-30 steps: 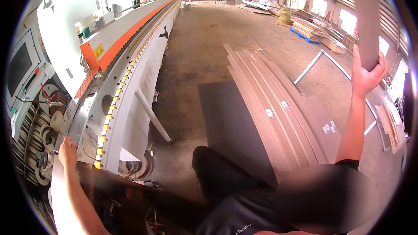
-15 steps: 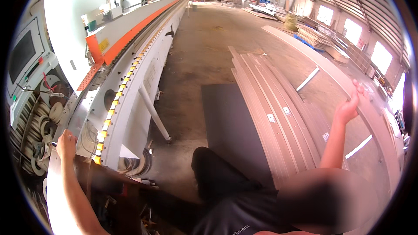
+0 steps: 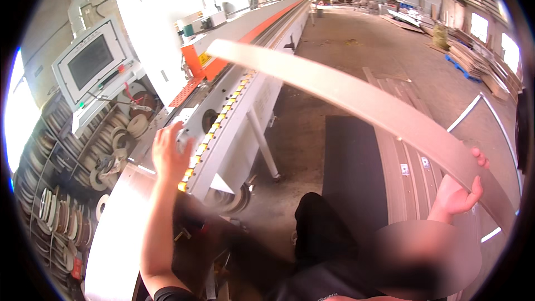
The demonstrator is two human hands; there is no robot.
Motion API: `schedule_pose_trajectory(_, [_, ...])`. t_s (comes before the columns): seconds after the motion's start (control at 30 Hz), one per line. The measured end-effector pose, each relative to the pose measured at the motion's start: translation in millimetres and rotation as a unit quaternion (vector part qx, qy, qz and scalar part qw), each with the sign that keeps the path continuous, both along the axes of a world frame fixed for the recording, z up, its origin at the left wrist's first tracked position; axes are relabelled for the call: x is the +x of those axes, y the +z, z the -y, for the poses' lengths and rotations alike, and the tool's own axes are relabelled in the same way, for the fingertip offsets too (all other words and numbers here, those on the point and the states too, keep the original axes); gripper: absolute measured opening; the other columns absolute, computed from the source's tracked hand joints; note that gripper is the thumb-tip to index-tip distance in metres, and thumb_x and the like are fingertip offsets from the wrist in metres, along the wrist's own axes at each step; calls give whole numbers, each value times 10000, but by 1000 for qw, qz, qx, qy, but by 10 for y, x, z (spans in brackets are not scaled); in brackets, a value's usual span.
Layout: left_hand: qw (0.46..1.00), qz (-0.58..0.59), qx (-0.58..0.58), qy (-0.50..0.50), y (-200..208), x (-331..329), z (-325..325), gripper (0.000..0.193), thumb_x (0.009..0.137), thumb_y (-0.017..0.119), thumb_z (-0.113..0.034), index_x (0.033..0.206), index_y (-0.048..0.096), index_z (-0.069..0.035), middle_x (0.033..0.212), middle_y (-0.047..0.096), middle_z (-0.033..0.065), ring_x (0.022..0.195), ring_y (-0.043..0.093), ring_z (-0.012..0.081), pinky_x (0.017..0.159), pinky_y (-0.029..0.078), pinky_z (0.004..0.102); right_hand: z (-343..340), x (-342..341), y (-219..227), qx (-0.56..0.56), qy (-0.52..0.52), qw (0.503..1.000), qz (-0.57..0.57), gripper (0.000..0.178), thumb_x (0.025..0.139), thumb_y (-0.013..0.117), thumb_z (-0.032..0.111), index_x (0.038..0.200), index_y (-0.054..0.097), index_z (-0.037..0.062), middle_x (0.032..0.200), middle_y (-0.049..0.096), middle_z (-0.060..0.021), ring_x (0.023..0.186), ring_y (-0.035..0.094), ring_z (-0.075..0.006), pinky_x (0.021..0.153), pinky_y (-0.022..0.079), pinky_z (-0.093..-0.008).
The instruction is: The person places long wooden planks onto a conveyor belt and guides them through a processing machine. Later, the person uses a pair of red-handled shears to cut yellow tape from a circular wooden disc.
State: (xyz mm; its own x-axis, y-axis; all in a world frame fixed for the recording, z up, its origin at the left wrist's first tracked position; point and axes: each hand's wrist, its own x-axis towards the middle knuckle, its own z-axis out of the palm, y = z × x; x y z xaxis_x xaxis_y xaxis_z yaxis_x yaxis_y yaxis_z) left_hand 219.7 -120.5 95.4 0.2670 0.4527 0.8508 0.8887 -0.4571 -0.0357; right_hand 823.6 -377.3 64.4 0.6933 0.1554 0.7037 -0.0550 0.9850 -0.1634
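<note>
A long, narrow light-brown board [image 3: 345, 97] slants across the view from the lower right, its far end over the bed of a long white and orange machine [image 3: 245, 44]. Near its close end, my right hand [image 3: 454, 194] grips the board by the edge, fingers and thumb wrapped round it. My left hand [image 3: 171, 150] is raised beside the machine's row of yellow rollers [image 3: 214, 128], its fingers apart and nothing in it. Below that hand lies a pale worktable surface [image 3: 120, 212].
A control panel with a dark screen [image 3: 92, 62] stands at the left, above racks of edge-banding rolls [image 3: 61, 214]. On the floor, several long brown boards [image 3: 393, 173] lie beside a black sheet [image 3: 354, 161]. More boards [image 3: 471, 58] are piled on a blue pallet at far right.
The board's far end has swung left from the right side to over the machine. My left hand has lifted off the worktable's edge and opened. The view has turned left.
</note>
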Motion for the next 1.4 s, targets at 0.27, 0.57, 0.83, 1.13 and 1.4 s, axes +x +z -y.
schedule_pose_trajectory(0.27, [944,-258,-91,-187,541,1469,1313,881,766,876,-344,1497,524,1,1626,509,221,1517,490,371,1255,364,548,-769,-1131,-463,-133,187,953,200,657,912,675,244,1501,443,66,1480,570,-154,1395,547,-321,1211,402,-514])
schedule_pose_trajectory(0.57, [943,-214,-247,-69,68,816,1728,850,624,889,-198,1408,607,-26,1123,718,104,975,709,280,850,564,394,-1037,-1344,-606,-238,440,850,165,1090,948,769,585,1710,220,32,1722,368,-188,1568,400,-357,1251,377,-538])
schedule_pose_trajectory(0.83, [877,-159,-451,50,-80,-19,2417,882,837,871,-461,1538,537,-42,1351,674,176,1239,644,362,1096,503,456,-1685,-1110,-988,-353,436,827,-37,633,1099,495,364,1609,398,2,1609,549,-152,1454,542,-280,1177,460,-461])
schedule_pose_trajectory(1.13, [938,-140,-318,14,12,499,1936,657,863,863,-287,1446,629,-96,1283,670,124,1156,638,346,991,537,452,-1913,-2617,-880,-390,585,660,263,756,1080,654,435,1658,353,50,1661,479,-131,1426,536,-209,1106,477,-395])
schedule_pose_trajectory(1.4, [945,-33,-283,159,-245,-874,1805,428,861,822,-237,1278,771,-152,1131,745,90,1073,667,333,967,546,453,-2107,-2266,-1457,-478,469,678,304,768,1070,637,452,1639,365,15,1574,580,-167,1433,549,-263,1134,469,-406])
